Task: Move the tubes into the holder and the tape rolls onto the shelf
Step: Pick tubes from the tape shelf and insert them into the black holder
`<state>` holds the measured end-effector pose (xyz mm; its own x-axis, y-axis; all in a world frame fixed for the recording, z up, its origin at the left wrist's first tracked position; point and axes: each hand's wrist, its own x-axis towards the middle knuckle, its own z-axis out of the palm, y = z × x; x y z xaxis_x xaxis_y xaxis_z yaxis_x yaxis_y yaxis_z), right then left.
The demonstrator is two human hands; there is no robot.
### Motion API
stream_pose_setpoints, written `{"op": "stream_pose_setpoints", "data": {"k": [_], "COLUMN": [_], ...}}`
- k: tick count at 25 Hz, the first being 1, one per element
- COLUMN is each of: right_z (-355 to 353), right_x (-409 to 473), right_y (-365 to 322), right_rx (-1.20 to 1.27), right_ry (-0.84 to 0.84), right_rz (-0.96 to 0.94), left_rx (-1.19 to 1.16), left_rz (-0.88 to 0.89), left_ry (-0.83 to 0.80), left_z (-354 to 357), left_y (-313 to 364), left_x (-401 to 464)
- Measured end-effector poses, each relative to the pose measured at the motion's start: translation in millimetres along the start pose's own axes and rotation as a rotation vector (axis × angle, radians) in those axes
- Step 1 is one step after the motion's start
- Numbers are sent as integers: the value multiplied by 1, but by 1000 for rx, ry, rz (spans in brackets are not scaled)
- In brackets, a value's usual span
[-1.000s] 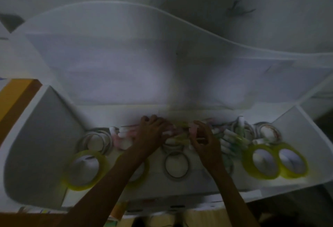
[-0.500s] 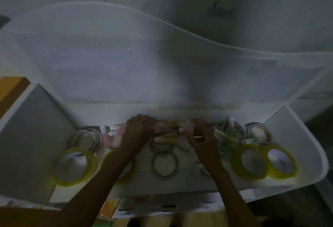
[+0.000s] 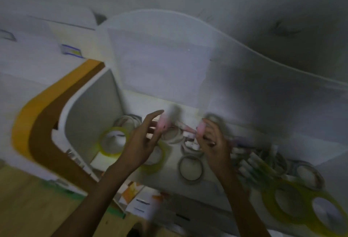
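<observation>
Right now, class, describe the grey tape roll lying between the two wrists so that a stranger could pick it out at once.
Start at the white shelf with the tall wavy back panel. On its floor, near the front edge, look between the left hand and the right hand. The grey tape roll lies flat there by itself; unlike the yellow tape rolls on either side, its rim is thin and dull grey.

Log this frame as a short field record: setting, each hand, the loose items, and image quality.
setting: white shelf with curved side walls
left hand: raised, holds a pink tube between the fingers
right hand: raised, grips a pink tube
tape rolls: yellow roll at left, grey roll at centre, two yellow rolls at right
loose tubes: piled right of the hands
quality: dim, motion blurred
</observation>
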<state>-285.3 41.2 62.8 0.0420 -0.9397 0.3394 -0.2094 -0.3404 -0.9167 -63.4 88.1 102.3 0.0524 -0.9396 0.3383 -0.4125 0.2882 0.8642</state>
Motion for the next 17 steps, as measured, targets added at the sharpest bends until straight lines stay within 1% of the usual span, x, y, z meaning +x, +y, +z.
{"op": "stream_pose_setpoints", "data": {"k": [3,7,11,14,17], "right_z": [28,74,150,216,280], "right_x": [-6,-15,-34,-60,-85], "right_y": [-27,-67,-109,-145,-176], "right_rx": [67,100,145,204,213], "right_ry": [-83,-117,-157,-207,-230], "right_rz": [-29,-84,-114,-115,-152], "left_rx": [9,59,125,185,226], "left_rz": [9,33,35,30,18], "left_ry": [90,202,347,376,397], "left_z": [-35,-86,-173,-247,-316], "left_y": [9,21,21,2,-28], "left_x": [-23,-57,-102,-136,-162]}}
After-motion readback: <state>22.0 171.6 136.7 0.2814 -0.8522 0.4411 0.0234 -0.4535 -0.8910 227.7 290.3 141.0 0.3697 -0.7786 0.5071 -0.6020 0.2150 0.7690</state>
